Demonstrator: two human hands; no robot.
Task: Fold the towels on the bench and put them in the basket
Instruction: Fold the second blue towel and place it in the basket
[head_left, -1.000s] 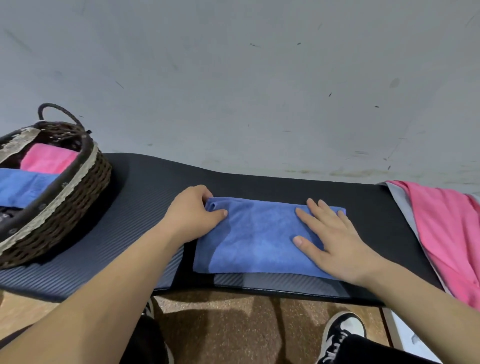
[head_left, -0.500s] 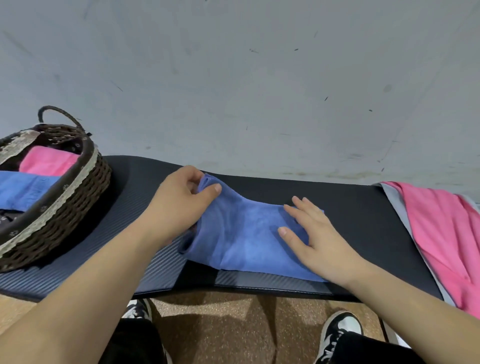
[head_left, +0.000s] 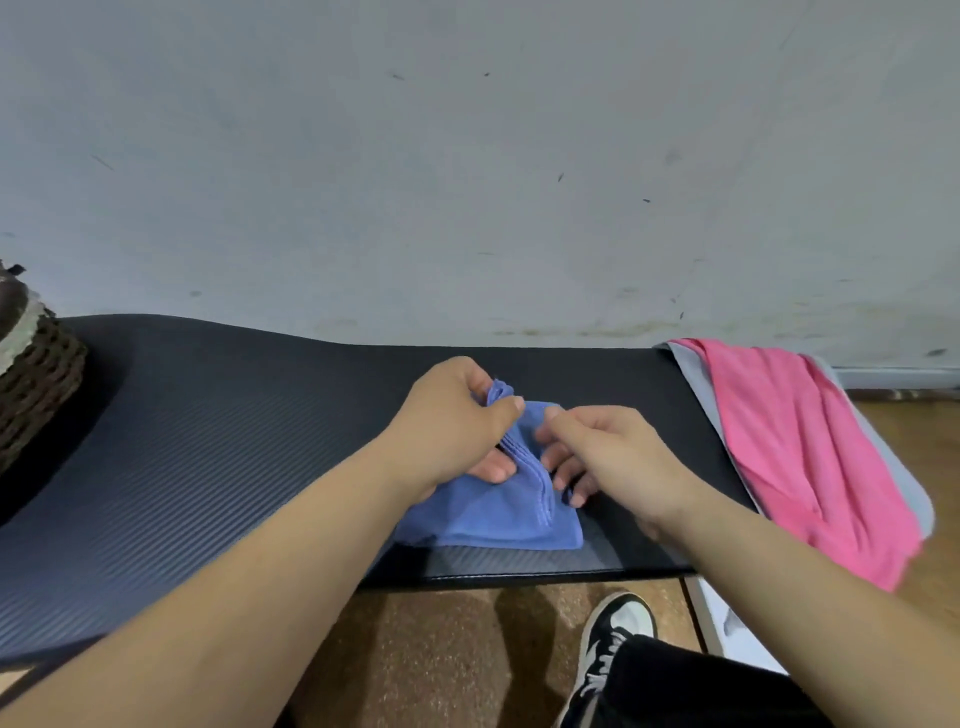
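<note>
On a black padded bench (head_left: 234, 415), a folded blue microfibre towel (head_left: 493, 517) lies near the front edge. The left hand (head_left: 447, 415) pinches its layered edge and the right hand (head_left: 608, 452) curls onto it alongside. A brown woven basket (head_left: 36, 374) stands far left.

Shows a bare left forearm (head_left: 260, 571) and a bare right forearm (head_left: 779, 587), uncovered from the picture's lower edge up to the wrists. Ends in a left hand (head_left: 452, 421) and a right hand (head_left: 608, 452) with short, trimmed nails. Wears a low sneaker (head_left: 608, 644) in black and white: white toe and side panels, black overlays, white lacing, pale sole rim. Wears a plain black trouser leg (head_left: 691, 686), loose cloth reaching down to the shoe's collar.
</note>
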